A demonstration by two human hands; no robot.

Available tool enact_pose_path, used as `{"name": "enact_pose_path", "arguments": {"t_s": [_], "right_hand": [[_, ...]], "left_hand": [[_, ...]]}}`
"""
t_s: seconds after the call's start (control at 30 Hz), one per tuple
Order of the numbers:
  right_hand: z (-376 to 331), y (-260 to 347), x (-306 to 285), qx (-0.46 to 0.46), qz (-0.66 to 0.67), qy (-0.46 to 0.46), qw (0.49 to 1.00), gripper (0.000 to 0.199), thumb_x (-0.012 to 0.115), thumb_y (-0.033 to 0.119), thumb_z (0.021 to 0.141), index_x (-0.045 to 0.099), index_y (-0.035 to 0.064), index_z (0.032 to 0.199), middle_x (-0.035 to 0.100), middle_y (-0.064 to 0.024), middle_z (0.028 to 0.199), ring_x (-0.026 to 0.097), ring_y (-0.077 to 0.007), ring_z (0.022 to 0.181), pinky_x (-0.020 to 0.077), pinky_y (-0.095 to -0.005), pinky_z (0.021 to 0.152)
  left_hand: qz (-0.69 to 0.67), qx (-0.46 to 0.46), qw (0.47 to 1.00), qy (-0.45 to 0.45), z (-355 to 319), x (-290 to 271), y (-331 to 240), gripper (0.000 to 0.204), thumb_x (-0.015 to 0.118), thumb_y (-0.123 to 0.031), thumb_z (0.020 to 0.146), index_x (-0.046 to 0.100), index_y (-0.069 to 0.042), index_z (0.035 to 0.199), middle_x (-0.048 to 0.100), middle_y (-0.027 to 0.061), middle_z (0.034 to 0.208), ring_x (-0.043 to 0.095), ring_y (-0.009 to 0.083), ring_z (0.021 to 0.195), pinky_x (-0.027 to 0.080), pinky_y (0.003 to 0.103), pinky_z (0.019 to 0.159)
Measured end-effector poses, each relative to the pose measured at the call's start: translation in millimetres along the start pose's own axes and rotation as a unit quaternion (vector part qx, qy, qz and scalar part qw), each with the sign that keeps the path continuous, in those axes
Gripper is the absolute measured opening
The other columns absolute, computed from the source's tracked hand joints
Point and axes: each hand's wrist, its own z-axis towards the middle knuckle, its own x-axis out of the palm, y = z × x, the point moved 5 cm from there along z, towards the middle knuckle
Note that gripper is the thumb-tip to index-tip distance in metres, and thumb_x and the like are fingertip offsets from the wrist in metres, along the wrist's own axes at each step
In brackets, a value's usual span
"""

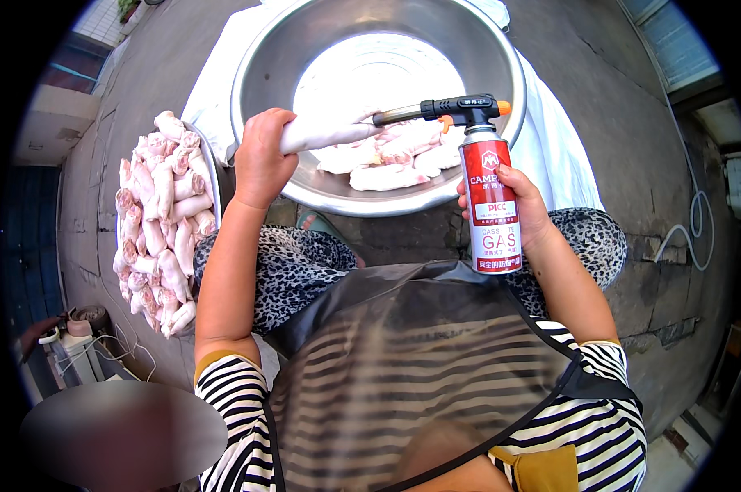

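My left hand (264, 157) is closed around one end of a pale pig's trotter (325, 134), held out over the near side of a large metal basin (261, 74). In my right hand (524, 205) is a red and white gas canister with a black torch head, a blowtorch (492, 221), held upright. Its metal nozzle (399, 114) points left, with its tip right by the trotter's far end. Whether a flame burns there I cannot tell. Several more trotters (391, 175) lie in the basin below the nozzle.
At my left a metal tray (212, 164) is heaped with many pale trotters (161, 213). White cloth (563, 139) spreads under the basin. A pale hose (698, 238) lies on the concrete floor to the right. A dark translucent apron (403, 361) covers my lap.
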Motion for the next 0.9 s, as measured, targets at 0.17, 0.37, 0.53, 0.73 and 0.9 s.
{"name": "enact_pose_path", "arguments": {"t_s": [0.17, 0.37, 0.53, 0.73, 0.9], "right_hand": [[0.2, -1.2, -0.4, 0.001, -0.007, -0.011, 1.000, 0.058, 0.061, 0.040, 0.082, 0.049, -0.0065, 0.115, 0.065, -0.0196, 0.097, 0.068, -0.0257, 0.081, 0.0590, -0.0349, 0.069], [-0.1, 0.2, 0.1, 0.003, -0.007, -0.007, 1.000, 0.058, 0.062, 0.040, 0.081, 0.049, -0.0052, 0.115, 0.065, -0.0193, 0.097, 0.068, -0.0252, 0.082, 0.0589, -0.0345, 0.069], [-1.1, -1.3, 1.2, 0.009, -0.004, -0.008, 1.000, 0.059, 0.064, 0.040, 0.080, 0.048, -0.0028, 0.117, 0.065, -0.0188, 0.098, 0.068, -0.0244, 0.083, 0.0589, -0.0336, 0.069], [-1.2, 1.1, 1.8, 0.011, -0.004, -0.008, 1.000, 0.060, 0.064, 0.039, 0.080, 0.047, -0.0029, 0.118, 0.065, -0.0189, 0.099, 0.068, -0.0245, 0.084, 0.0589, -0.0336, 0.069], [-1.0, -0.4, 1.1, 0.008, -0.006, -0.007, 1.000, 0.060, 0.064, 0.040, 0.080, 0.047, -0.0029, 0.118, 0.065, -0.0187, 0.098, 0.068, -0.0243, 0.084, 0.0589, -0.0334, 0.069]], "left_hand": [[0.004, 0.005, 1.000, -0.003, -0.6, -0.7, -0.1, 0.045, 0.061, 0.003, 0.061, 0.055, -0.010, 0.104, 0.059, 0.0066, 0.108, 0.054, 0.0301, 0.104, 0.048, 0.038, 0.085], [0.004, 0.004, 1.000, -0.005, -0.3, -1.1, -0.5, 0.045, 0.061, 0.003, 0.061, 0.056, -0.011, 0.104, 0.059, 0.0063, 0.108, 0.054, 0.0298, 0.104, 0.048, 0.038, 0.084], [0.004, 0.011, 1.000, -0.010, -1.1, -1.6, -0.2, 0.045, 0.061, 0.003, 0.061, 0.056, -0.011, 0.104, 0.059, 0.0060, 0.108, 0.054, 0.0295, 0.104, 0.048, 0.038, 0.083], [0.006, 0.007, 1.000, -0.006, 0.3, -2.0, -1.0, 0.045, 0.060, 0.003, 0.061, 0.056, -0.011, 0.103, 0.059, 0.0061, 0.108, 0.054, 0.0297, 0.104, 0.048, 0.038, 0.083], [0.004, 0.011, 1.000, -0.010, -0.2, -2.0, -0.7, 0.045, 0.060, 0.003, 0.061, 0.056, -0.011, 0.103, 0.059, 0.0063, 0.107, 0.054, 0.0301, 0.104, 0.048, 0.039, 0.083]]}}
